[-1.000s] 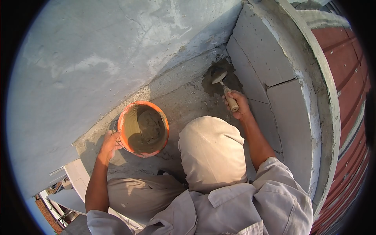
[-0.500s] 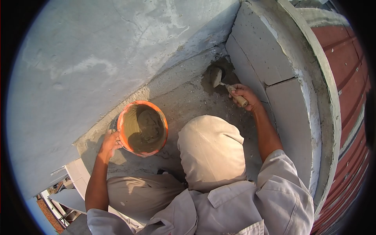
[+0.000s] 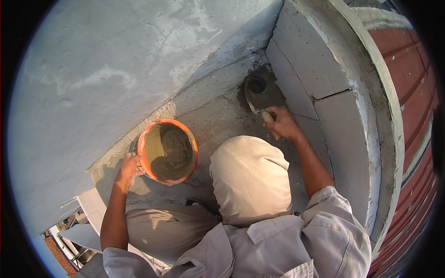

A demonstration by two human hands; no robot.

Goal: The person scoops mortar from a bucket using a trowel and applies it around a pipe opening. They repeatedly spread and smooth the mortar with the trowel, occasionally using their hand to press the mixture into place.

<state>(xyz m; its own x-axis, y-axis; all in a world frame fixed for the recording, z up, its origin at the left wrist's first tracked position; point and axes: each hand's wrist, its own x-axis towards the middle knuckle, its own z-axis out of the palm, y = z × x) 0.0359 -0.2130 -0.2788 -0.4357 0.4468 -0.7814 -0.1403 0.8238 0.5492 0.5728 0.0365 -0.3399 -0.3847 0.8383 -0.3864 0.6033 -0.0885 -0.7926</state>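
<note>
Head view
Left hand (image 3: 131, 168): grip closed on the rim of the orange bucket (image 3: 195, 155).
Bucket: beside the left knee, grey mortar (image 3: 177, 153) inside.
Right hand (image 3: 282, 123): grip closed round the trowel's (image 3: 270, 121) handle.
Trowel: blade edge-on beside the round hole (image 3: 256, 85).
Hole: in dark, wet mix near the corner.

Orange-rimmed bucket (image 3: 195, 152), mouth up, grey mortar (image 3: 176, 155) inside; trowel (image 3: 266, 116), wooden handle, blade beside round hole (image 3: 257, 85).
</note>
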